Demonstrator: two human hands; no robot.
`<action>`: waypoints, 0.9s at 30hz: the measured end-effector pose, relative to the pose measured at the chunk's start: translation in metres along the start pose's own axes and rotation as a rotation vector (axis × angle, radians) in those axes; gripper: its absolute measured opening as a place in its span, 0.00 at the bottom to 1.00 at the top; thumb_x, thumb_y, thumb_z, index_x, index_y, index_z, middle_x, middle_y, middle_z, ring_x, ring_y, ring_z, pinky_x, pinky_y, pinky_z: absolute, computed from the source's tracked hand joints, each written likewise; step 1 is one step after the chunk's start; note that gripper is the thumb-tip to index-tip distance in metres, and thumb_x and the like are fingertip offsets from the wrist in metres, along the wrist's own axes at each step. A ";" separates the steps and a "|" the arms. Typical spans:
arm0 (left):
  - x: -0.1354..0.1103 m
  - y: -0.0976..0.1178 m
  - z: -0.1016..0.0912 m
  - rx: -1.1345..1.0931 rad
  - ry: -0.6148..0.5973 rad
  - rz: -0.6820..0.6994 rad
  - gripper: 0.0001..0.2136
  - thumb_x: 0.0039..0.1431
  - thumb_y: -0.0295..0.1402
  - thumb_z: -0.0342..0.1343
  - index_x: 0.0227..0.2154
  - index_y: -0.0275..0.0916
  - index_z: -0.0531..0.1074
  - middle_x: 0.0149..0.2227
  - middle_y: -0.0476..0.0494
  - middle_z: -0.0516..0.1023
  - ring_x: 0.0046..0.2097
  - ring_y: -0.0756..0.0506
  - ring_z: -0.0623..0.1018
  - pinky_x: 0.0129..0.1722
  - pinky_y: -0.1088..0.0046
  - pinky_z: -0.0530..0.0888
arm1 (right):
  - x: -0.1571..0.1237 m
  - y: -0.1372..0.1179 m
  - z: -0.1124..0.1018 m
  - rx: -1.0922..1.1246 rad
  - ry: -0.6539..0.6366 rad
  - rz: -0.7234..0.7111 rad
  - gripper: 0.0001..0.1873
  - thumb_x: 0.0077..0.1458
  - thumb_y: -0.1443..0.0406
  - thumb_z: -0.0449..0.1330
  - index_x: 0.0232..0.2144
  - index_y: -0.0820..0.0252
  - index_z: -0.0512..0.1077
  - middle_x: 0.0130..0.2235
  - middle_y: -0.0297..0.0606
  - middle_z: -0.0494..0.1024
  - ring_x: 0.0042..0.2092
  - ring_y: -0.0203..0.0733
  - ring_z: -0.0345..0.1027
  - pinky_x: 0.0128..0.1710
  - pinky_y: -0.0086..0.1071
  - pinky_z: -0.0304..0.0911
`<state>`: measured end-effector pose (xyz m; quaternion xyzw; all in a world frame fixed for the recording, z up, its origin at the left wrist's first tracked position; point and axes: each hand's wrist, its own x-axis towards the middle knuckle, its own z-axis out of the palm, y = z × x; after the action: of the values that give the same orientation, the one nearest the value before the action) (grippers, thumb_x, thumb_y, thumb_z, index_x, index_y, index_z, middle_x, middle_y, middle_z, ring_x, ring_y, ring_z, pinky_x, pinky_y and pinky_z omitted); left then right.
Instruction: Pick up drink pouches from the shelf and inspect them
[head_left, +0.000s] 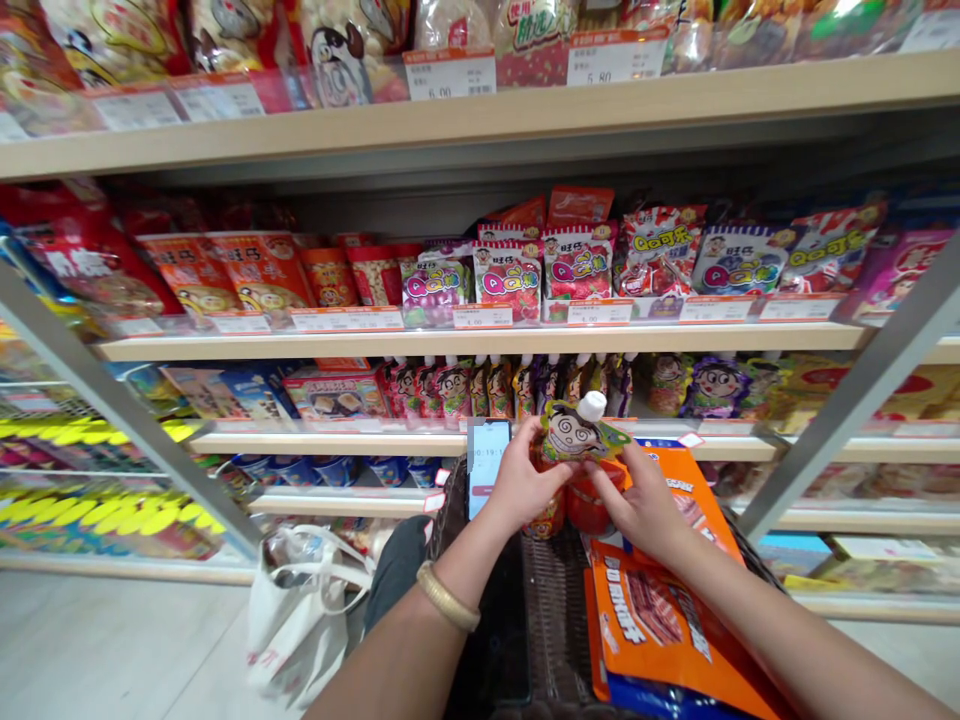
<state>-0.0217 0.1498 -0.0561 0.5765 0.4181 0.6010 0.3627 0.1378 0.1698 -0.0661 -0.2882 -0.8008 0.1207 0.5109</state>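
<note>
Between my two hands is a spouted jelly pouch (571, 436) with a white cap and a cartoon face with spiral eyes. My left hand (527, 478) grips its left side, thumb along the lower edge. At its lower right, my right hand (646, 502) has its fingers closed on the pouch. Below them a dark woven basket (555, 620) holds a red container (592, 500) and orange snack bags (652, 620). Beside my left wrist a phone (489, 465) with a lit screen stands at the basket's left.
Shelves rise in front, their wooden edges (480, 342) carrying price tags. Gummy candy bags (508, 275) fill the middle shelf. Similar spouted pouches (450, 385) line the shelf below. A white tote bag (300, 610) rests on the floor at left, by a dark-clothed leg (401, 570).
</note>
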 end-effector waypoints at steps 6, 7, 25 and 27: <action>-0.001 -0.004 0.000 0.006 0.008 0.009 0.19 0.43 0.30 0.66 0.39 0.37 0.69 0.39 0.44 0.75 0.42 0.45 0.75 0.44 0.71 0.71 | -0.003 0.003 0.000 -0.079 0.125 -0.179 0.37 0.56 0.71 0.56 0.62 0.45 0.46 0.54 0.44 0.68 0.54 0.50 0.65 0.53 0.51 0.65; -0.001 -0.005 0.000 0.006 0.005 0.017 0.19 0.43 0.31 0.66 0.39 0.37 0.69 0.39 0.44 0.75 0.42 0.45 0.75 0.44 0.71 0.71 | -0.003 0.002 -0.001 -0.075 0.137 -0.212 0.38 0.56 0.71 0.56 0.63 0.43 0.44 0.54 0.43 0.68 0.54 0.50 0.65 0.52 0.52 0.65; -0.002 -0.002 0.000 -0.003 -0.042 0.039 0.22 0.46 0.40 0.66 0.43 0.37 0.70 0.42 0.41 0.76 0.44 0.43 0.75 0.47 0.69 0.71 | 0.005 -0.010 -0.013 -0.056 0.093 -0.321 0.41 0.54 0.75 0.55 0.62 0.35 0.46 0.53 0.41 0.65 0.52 0.50 0.66 0.48 0.49 0.67; -0.002 -0.003 0.000 -0.009 -0.039 0.038 0.22 0.45 0.40 0.66 0.43 0.37 0.70 0.41 0.41 0.76 0.43 0.43 0.75 0.46 0.69 0.71 | 0.005 -0.009 -0.012 -0.053 0.092 -0.329 0.42 0.54 0.75 0.55 0.62 0.36 0.45 0.53 0.41 0.65 0.52 0.50 0.66 0.48 0.49 0.67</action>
<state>-0.0219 0.1491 -0.0593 0.5943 0.3973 0.5984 0.3617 0.1444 0.1641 -0.0527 -0.1717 -0.8159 0.0012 0.5521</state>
